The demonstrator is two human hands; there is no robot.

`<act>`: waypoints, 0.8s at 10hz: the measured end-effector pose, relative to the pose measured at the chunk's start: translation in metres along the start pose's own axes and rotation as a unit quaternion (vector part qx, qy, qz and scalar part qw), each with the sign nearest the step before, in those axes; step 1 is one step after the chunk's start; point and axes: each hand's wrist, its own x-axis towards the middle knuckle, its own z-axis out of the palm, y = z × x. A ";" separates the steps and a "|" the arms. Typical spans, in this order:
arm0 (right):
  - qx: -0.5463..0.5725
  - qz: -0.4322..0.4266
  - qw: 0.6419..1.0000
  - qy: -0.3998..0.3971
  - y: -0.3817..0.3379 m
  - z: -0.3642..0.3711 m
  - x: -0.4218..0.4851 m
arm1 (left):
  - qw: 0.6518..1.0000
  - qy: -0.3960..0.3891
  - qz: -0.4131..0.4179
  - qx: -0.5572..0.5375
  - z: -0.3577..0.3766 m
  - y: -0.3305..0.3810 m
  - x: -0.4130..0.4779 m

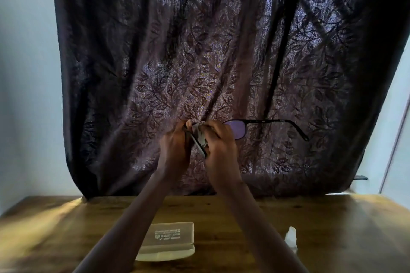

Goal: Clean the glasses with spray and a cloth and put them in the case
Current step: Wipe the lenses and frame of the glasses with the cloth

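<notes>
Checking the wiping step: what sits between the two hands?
In the head view, the grey cloth bunched over one lens of the glasses, between left hand and right hand.

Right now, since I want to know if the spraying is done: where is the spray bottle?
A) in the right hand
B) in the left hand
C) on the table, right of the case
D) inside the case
C: the spray bottle sits on the table right of the case, while the left hand and right hand hold the glasses and cloth up before the curtain.
</notes>
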 end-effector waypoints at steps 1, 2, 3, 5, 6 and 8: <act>0.042 -0.023 0.999 -0.025 0.000 0.003 -0.002 | 0.999 0.023 -0.019 -0.045 -0.002 0.001 0.001; 0.022 -0.068 0.997 -0.032 0.003 0.003 -0.008 | 0.996 0.018 -0.041 -0.072 -0.005 -0.008 0.008; -0.025 -0.090 0.995 -0.033 0.010 0.001 -0.018 | 0.996 -0.016 -0.065 -0.061 -0.004 -0.015 0.005; -0.053 -0.024 0.998 0.032 0.005 -0.003 -0.007 | 0.997 -0.051 -0.041 -0.034 -0.001 0.001 0.002; -0.007 -0.003 1.000 0.022 0.001 0.002 -0.006 | 0.998 -0.039 -0.011 -0.046 -0.003 0.006 0.003; 0.027 -0.061 0.997 -0.031 0.005 -0.001 -0.016 | 0.996 -0.080 -0.022 -0.024 -0.004 -0.003 0.003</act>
